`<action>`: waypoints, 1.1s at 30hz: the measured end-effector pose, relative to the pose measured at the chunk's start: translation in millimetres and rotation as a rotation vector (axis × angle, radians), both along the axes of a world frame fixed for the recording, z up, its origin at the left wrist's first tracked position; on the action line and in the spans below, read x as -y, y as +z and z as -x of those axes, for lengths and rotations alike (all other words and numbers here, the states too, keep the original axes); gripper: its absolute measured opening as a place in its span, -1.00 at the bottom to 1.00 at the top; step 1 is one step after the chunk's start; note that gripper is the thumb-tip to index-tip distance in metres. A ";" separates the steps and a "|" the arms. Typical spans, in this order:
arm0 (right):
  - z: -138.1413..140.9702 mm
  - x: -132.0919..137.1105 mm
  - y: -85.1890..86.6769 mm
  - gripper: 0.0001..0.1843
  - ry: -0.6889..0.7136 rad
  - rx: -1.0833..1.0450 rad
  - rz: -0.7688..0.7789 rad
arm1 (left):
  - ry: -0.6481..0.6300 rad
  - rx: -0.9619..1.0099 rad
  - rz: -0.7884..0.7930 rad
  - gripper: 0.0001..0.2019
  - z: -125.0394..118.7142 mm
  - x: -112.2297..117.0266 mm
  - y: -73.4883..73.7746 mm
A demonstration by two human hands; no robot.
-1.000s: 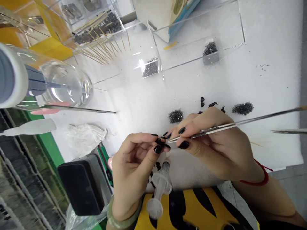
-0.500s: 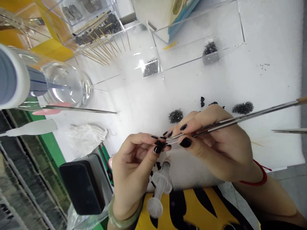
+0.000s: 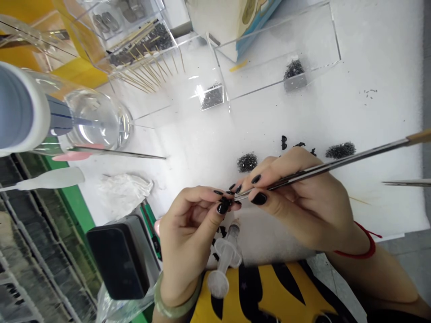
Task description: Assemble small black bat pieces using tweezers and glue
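Observation:
Between thumb and fingertips, my left hand [image 3: 191, 229] pinches a small black piece [image 3: 228, 200], mostly hidden by the fingers. My right hand [image 3: 303, 202] grips metal tweezers [image 3: 313, 170], whose tips reach the piece beside my left fingertips. The arms of the tweezers lie close together. Below the hands rests a clear plastic syringe [image 3: 226, 253], with a few small black pieces near it. Just beyond my right hand sits a pile of tiny dark shiny bits [image 3: 247, 162]. More black parts, one of them a two-lobed piece [image 3: 284, 142], lie past my right knuckles.
Clear acrylic boxes [image 3: 276, 85] stand at the back, with toothpicks [image 3: 144, 74] near one. At left are a clear bottle [image 3: 90, 116], a crumpled tissue [image 3: 126, 193] and a black box-like device [image 3: 116, 262]. Another dark pile [image 3: 340, 150] and a second metal tip [image 3: 406, 183] lie right.
The arms of the tweezers have closed together at the small black piece. Both hands stay nearly in place, and the view has shifted slightly.

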State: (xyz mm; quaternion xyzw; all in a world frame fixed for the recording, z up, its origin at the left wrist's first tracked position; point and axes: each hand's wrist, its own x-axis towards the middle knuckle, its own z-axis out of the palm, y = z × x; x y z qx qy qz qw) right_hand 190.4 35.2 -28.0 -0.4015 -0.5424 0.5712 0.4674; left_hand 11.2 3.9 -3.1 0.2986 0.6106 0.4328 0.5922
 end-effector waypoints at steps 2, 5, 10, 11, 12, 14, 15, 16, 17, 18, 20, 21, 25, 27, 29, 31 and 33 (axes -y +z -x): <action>0.3 -0.4 0.6 -0.83 0.009 -0.016 0.032 | -0.024 0.022 -0.031 -0.79 2.6 1.2 -2.8; 0.7 -0.1 1.3 -0.89 0.022 -0.040 0.067 | -0.070 0.058 -0.062 -0.76 6.2 2.9 -6.7; 0.8 1.0 1.5 -0.90 0.018 -0.064 0.071 | -0.023 0.077 -0.049 -0.77 4.1 2.9 -5.9; 0.7 1.0 1.3 -0.89 0.022 -0.072 0.072 | -0.014 0.075 -0.045 -0.78 3.3 2.6 -5.4; 0.7 0.9 1.1 -0.87 0.028 -0.081 0.072 | -0.009 0.071 -0.041 -0.80 2.8 2.4 -5.1; 0.7 0.6 0.3 -0.80 0.044 -0.103 0.077 | -0.021 0.075 -0.045 -0.80 3.2 2.2 -5.2; 0.8 0.5 -0.1 -0.75 0.051 -0.119 0.081 | -0.035 0.081 -0.051 -0.80 3.9 2.4 -5.7; 1.0 0.5 -0.5 -0.71 0.058 -0.134 0.090 | -0.047 0.086 -0.055 -0.79 4.8 2.7 -6.2; 1.2 0.6 -0.7 -0.68 0.061 -0.147 0.104 | -0.055 0.087 -0.057 -0.79 5.8 3.0 -6.9; 1.4 0.7 -0.7 -0.67 0.059 -0.157 0.121 | -0.060 0.085 -0.055 -0.79 6.6 3.3 -7.5; 2.1 1.1 -0.2 -0.69 0.044 -0.164 0.155 | -0.067 0.076 -0.056 -0.79 7.6 3.8 -8.6; 2.5 1.2 0.3 -0.71 0.032 -0.160 0.167 | -0.067 0.072 -0.056 -0.79 7.8 3.9 -8.9; 4.1 0.6 1.7 -0.77 -0.005 -0.136 0.161 | -0.074 0.092 -0.060 -0.77 8.3 4.4 -10.3; 4.7 -0.2 1.5 -0.80 -0.005 -0.141 0.151 | -0.084 0.112 -0.066 -0.76 8.8 4.7 -11.1; 5.1 -1.1 0.9 -0.83 0.005 -0.169 0.155 | -0.081 0.124 -0.071 -0.76 9.0 4.7 -12.0; 5.1 -1.7 0.4 -0.86 0.021 -0.198 0.154 | -0.071 0.128 -0.075 -0.78 8.5 4.0 -12.7; 5.0 -1.9 0.2 -0.87 0.028 -0.210 0.142 | -0.061 0.128 -0.083 -0.79 7.5 2.8 -13.2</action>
